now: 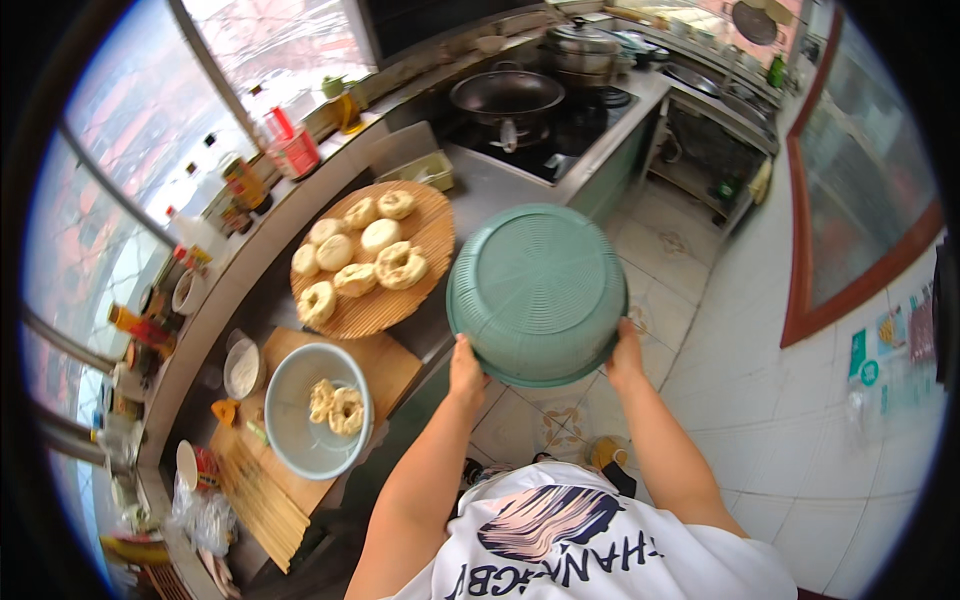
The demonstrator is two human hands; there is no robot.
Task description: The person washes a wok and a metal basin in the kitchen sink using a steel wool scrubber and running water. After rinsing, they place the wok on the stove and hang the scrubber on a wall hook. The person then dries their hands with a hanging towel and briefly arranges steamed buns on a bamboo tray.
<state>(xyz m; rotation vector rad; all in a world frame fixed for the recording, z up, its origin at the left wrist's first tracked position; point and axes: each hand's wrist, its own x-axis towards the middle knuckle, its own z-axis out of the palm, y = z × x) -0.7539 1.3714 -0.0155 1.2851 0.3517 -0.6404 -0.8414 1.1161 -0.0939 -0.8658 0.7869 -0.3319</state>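
A green plastic colander point(541, 281), its ribbed base facing the camera, is held in front of me over the floor. My left hand point(466, 371) grips its lower left rim, and my right hand point(626, 356) grips the lower right. To the left, several pale dough rounds and rings point(381, 235) rest on a round slatted bamboo tray point(431, 300). Nearer to me, a light blue plastic bowl point(281, 409) stands on a wooden board point(394, 364) with pieces of ring-shaped dough point(346, 411) inside. Whatever the colander may hold is hidden.
A wok point(507, 94) sits on the black cooktop point(555, 161), with a lidded steel pot point(583, 49) behind. Bottles line the window ledge point(225, 262) at left. A small bowl of white powder point(244, 369) and a slatted bamboo mat point(259, 502) lie nearby. A tiled wall point(757, 420) is at right.
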